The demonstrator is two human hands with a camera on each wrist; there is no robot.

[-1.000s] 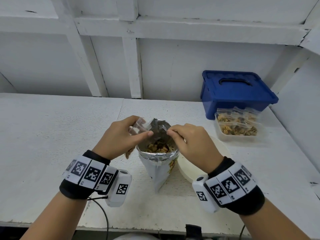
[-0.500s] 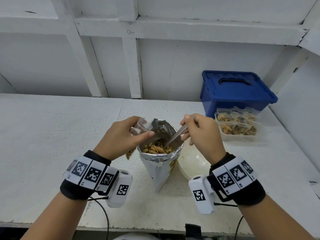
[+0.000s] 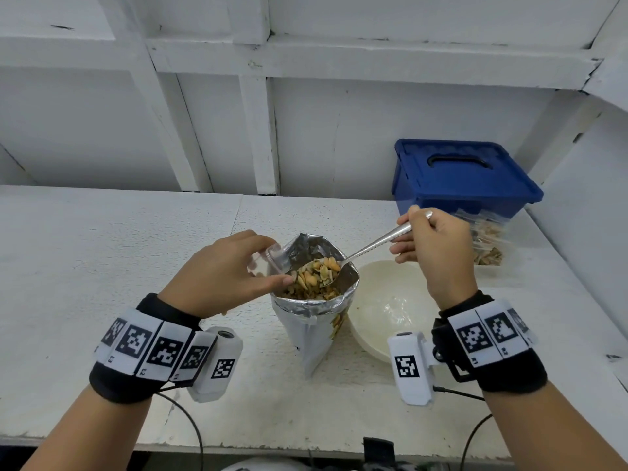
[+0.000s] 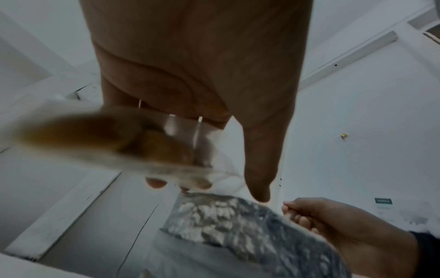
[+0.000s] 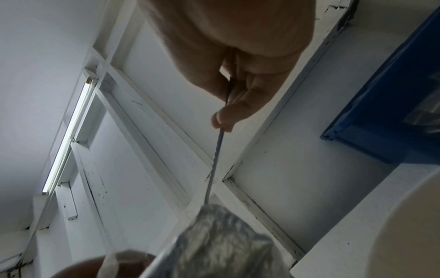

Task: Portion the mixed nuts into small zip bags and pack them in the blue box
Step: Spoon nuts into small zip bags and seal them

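Note:
A foil nut bag (image 3: pixel 316 321) stands open mid-table, holding mixed nuts (image 3: pixel 307 293). My right hand (image 3: pixel 433 248) grips a metal spoon (image 3: pixel 370 248) by its handle; the bowl, heaped with nuts (image 3: pixel 319 271), hovers just above the bag's mouth. My left hand (image 3: pixel 227 273) holds a small clear zip bag (image 3: pixel 277 258) open at the bag's left rim, with some nuts inside it (image 4: pixel 152 144). The blue box (image 3: pixel 462 178), lid on, sits at the back right. The spoon handle (image 5: pixel 218 150) runs down to the foil bag (image 5: pixel 226 244) in the right wrist view.
A white bowl (image 3: pixel 384 311) sits right of the foil bag. A clear container of filled zip bags (image 3: pixel 489 243) lies in front of the blue box, partly behind my right hand. The white wall with posts (image 3: pixel 258 130) bounds the table's back.
My right hand has risen and moved right, lifting the spoon out of the foil bag with a heap of nuts. The left hand has kept its hold on the zip bag.

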